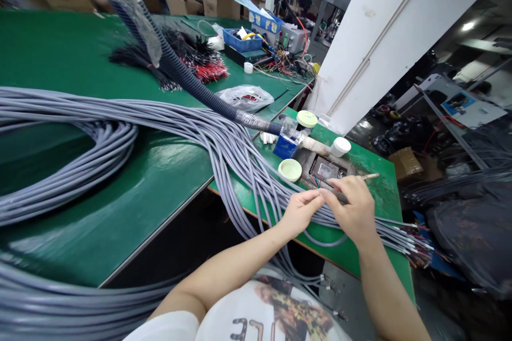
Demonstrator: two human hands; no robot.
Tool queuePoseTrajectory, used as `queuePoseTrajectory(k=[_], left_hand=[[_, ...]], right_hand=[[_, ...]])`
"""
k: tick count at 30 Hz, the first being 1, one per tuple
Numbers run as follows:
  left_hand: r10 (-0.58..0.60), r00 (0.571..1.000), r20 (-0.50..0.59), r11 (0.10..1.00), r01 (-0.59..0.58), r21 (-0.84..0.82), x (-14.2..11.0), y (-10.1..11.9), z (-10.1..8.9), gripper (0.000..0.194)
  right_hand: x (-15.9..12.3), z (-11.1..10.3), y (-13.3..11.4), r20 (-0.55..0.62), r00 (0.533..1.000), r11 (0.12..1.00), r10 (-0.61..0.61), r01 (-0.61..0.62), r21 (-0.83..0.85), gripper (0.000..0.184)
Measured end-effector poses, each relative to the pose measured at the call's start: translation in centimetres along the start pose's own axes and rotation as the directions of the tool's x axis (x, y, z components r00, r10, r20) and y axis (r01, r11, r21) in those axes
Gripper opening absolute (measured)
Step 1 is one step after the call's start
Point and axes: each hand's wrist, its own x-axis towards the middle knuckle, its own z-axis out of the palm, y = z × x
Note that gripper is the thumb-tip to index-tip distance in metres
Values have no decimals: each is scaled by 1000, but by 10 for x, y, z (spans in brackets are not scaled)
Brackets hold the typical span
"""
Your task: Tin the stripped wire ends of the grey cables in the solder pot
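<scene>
My left hand (303,212) is closed in a pinch, apparently on the end of a grey cable whose body is hidden by the fingers. Thin blue and red wires (317,180) show just beyond its fingertips. Touching it, my right hand (354,206) is closed too, and a thin pale stick (370,176) pokes out past its knuckles. In front of both hands sits a small solder pot (327,170) in a dirty grey surround. Beneath them a bundle of grey cables (256,165) runs across the bench, its stripped ends (418,245) fanning out at the right.
A ribbed dark hose (180,72) reaches down to a blue box (286,141) beside the pot. Near it stand a pale green dish (290,170), a yellow-green lid (307,119) and a white round tub (341,146). Black and red wires (180,58) lie on the green table (52,53). A white pillar (384,26) rises behind.
</scene>
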Motion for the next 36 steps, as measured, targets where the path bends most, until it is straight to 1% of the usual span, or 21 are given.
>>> queuePoseTrajectory(k=[3, 4, 6, 8, 9, 11, 12, 13, 14, 16, 17, 18, 20, 21, 22, 24, 25, 27, 31, 33, 36], left_hand=[[59, 998, 18, 990, -61, 127, -3, -6, 0, 31], [93, 996, 14, 979, -94, 179, -4, -8, -1, 29], [162, 987, 11, 945, -158, 287, -5, -8, -2, 26], [214, 977, 15, 905, -204, 374, -7, -4, -4, 23], [229, 973, 16, 889, -216, 403, -8, -2, -4, 22], [232, 973, 14, 875, -215, 433, -10, 3, -5, 22], [221, 975, 12, 877, -204, 436, -11, 4, -6, 22], [203, 979, 9, 883, -187, 431, -12, 4, -7, 22], [183, 983, 2, 892, -167, 420, -12, 4, -8, 22], [147, 989, -33, 915, -123, 384, -14, 0, -11, 21], [132, 990, -56, 926, -103, 364, -14, -2, -12, 21], [120, 990, -76, 934, -86, 348, -14, -5, -14, 22], [105, 989, -100, 942, -67, 329, -14, -9, -17, 22], [106, 989, -106, 944, -66, 324, -13, -10, -17, 22], [113, 988, -109, 944, -73, 321, -13, -11, -17, 22], [136, 984, -112, 944, -95, 315, -11, -13, -17, 23], [144, 983, -113, 943, -102, 316, -11, -13, -17, 23], [142, 983, -115, 942, -98, 321, -10, -13, -17, 24], [107, 984, -142, 951, -59, 305, -11, -9, -17, 26], [69, 988, -139, 968, -33, 248, -11, -7, -18, 27], [-30, 994, -105, 994, 40, 101, -11, -5, -22, 29]], right_hand=[[7, 8, -7, -14, 998, 992, -66, 64, -107, 13], [9, 11, -9, -27, 997, 992, -73, 70, -107, 11], [11, 16, -13, -57, 996, 997, -62, 60, -44, 15], [14, 19, -14, -61, 998, 993, 14, -7, 119, 23], [16, 20, -14, -48, 996, 973, 73, -60, 225, 25], [19, 20, -10, -16, 981, 891, 195, -170, 421, 25], [21, 18, -7, -24, 968, 845, 249, -205, 493, 24], [22, 16, -4, -62, 952, 811, 301, -221, 542, 22], [23, 12, -1, -127, 930, 793, 346, -218, 569, 20], [24, 4, 4, -268, 878, 803, 396, -189, 566, 19], [23, 1, 5, -299, 873, 824, 386, -180, 538, 19], [21, -1, 5, -287, 892, 851, 349, -173, 496, 20], [17, 0, 4, -169, 961, 914, 217, -139, 381, 17], [14, 4, 2, -105, 984, 944, 147, -108, 312, 14], [11, 9, 1, -64, 994, 968, 89, -71, 241, 10], [7, 21, -2, -59, 998, 993, 16, -9, 122, 10], [6, 26, -3, -74, 997, 996, 0, 6, 86, 10], [4, 33, -6, -105, 994, 997, -9, 16, 74, 8], [0, 32, -10, -142, 990, 989, 18, 3, 146, 12], [-3, 28, -9, -132, 991, 983, 34, -9, 181, 10], [-7, 21, -3, -115, 993, 976, 36, -10, 216, 8]])
